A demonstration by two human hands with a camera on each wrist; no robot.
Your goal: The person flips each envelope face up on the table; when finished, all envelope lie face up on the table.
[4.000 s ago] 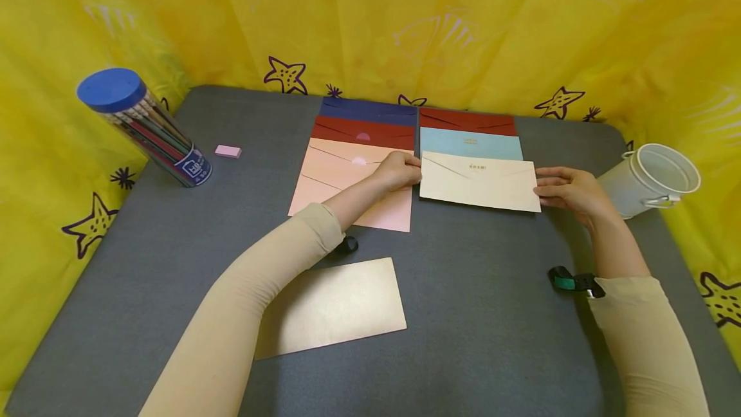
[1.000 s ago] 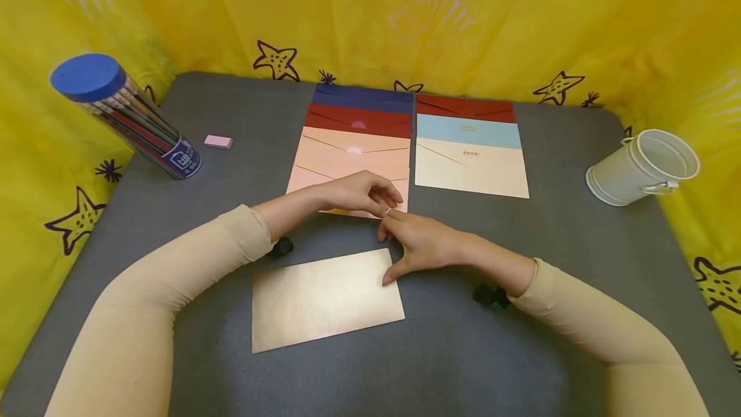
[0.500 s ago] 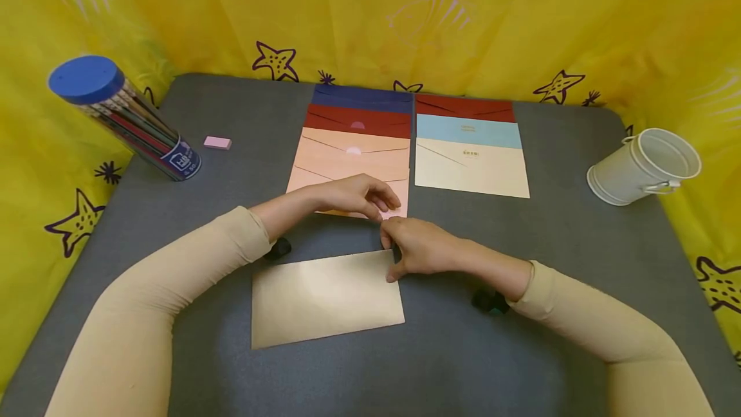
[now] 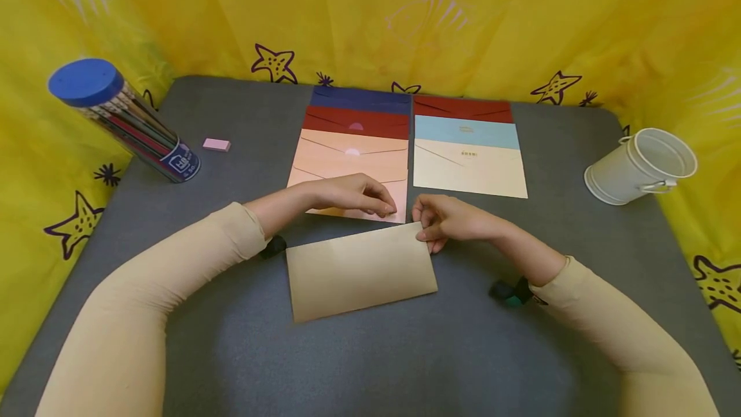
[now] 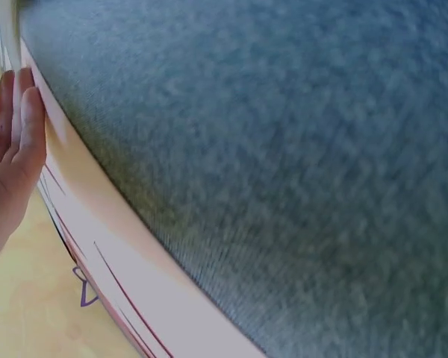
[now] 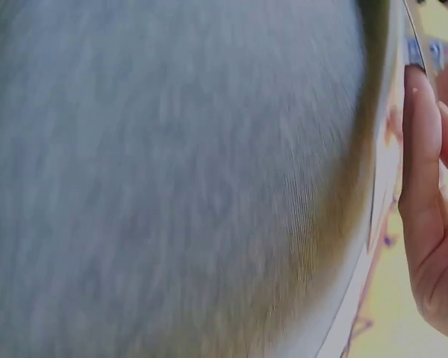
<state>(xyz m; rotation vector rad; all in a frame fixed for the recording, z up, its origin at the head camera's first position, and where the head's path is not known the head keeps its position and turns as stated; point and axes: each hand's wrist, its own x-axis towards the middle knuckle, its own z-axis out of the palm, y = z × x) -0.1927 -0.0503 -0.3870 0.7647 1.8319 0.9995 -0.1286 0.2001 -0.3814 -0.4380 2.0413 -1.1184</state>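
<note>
A gold envelope (image 4: 359, 270) lies slightly tilted on the grey table (image 4: 521, 346), in front of two columns of overlapping envelopes. My right hand (image 4: 431, 224) pinches its far right corner between thumb and fingers. My left hand (image 4: 373, 201) rests its fingertips on the near right corner of the pink envelope (image 4: 401, 210), the front one of the left column. Peach (image 4: 347, 156), dark red (image 4: 356, 122) and navy (image 4: 359, 96) envelopes lie behind it. In the left wrist view the left hand's fingers (image 5: 19, 134) lie straight along an envelope edge. The right wrist view is blurred, with the fingers (image 6: 422, 171) at an edge.
The right column holds cream (image 4: 469, 171), light blue (image 4: 466, 132) and dark red (image 4: 463, 108) envelopes. A blue-capped tube of pencils (image 4: 124, 122) leans at the far left beside a pink eraser (image 4: 216, 145). A white metal bucket (image 4: 639, 166) stands at the right. Yellow cloth surrounds the table.
My right hand took the gold envelope's corner and drew it up and to the right, toward the columns. Four seconds ago both hands held the cream envelope. The left hand has barely moved lately.
</note>
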